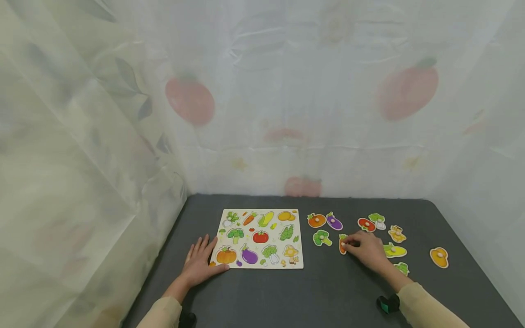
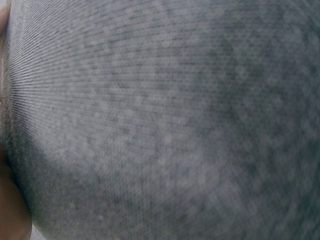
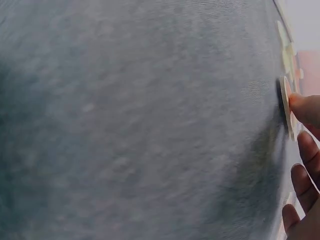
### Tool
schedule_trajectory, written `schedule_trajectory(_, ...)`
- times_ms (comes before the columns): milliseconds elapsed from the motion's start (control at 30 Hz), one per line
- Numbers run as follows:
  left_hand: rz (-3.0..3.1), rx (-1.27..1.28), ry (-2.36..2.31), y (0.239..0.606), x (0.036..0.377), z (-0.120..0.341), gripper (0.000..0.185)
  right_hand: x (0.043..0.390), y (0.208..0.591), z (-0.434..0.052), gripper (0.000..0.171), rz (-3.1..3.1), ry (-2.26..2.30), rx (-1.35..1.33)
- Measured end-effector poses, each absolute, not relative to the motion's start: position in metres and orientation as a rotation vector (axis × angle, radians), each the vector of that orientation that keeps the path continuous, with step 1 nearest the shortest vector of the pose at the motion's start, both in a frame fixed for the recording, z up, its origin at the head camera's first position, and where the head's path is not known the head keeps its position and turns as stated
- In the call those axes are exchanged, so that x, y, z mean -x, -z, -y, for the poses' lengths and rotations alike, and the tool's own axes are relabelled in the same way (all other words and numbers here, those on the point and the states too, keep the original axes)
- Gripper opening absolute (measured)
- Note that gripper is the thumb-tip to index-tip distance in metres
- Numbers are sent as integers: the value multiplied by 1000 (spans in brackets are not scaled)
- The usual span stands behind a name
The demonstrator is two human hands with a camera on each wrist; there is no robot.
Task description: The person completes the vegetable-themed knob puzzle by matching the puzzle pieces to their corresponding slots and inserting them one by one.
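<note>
Dark surface (image 1: 348, 291). Puzzle board (image 1: 259, 238) under flat, relaxed left hand (image 1: 199, 264) fingertips. Right hand (image 1: 367, 249) fingers pinch carrot piece (image 1: 342, 244), flat on surface at fingertips. Piece likely light, stiff, thin; best taken by white knob.

**Dark grey surface with puzzle board and loose pieces**

The surface (image 1: 328, 291) is covered in dark grey cloth. A puzzle board (image 1: 260, 238) printed with vegetables lies flat on its left half. To the right, loose pieces lie scattered, well apart from the board: a pumpkin piece (image 1: 316, 220), an eggplant piece (image 1: 334, 222), a broccoli piece (image 1: 321, 238), a corn piece (image 1: 395, 250) and an orange piece (image 1: 439, 257) at the far right.
</note>
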State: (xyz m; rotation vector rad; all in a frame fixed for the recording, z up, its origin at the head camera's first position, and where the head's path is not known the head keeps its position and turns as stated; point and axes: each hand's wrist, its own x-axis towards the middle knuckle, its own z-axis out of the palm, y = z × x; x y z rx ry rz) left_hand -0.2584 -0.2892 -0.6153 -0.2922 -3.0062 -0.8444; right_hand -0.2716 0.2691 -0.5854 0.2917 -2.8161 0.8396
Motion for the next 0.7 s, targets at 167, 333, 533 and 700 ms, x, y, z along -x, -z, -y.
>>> schedule_trajectory(167,3041,271,829,616,260,291,114,283,578,-259,12,2766,-871,-296)
schedule_trajectory(333,3096,244,809,613,261,292,117,296,566,-230,12,2740,-928,-324)
schedule_trajectory(533,3145,235,764,609,261,291,116,313,554,-182,14,2759,-977,-322)
schedule_trajectory(700,3128,238,791,606,259,288,115,330,550,-142,15,2740,-1019,-363)
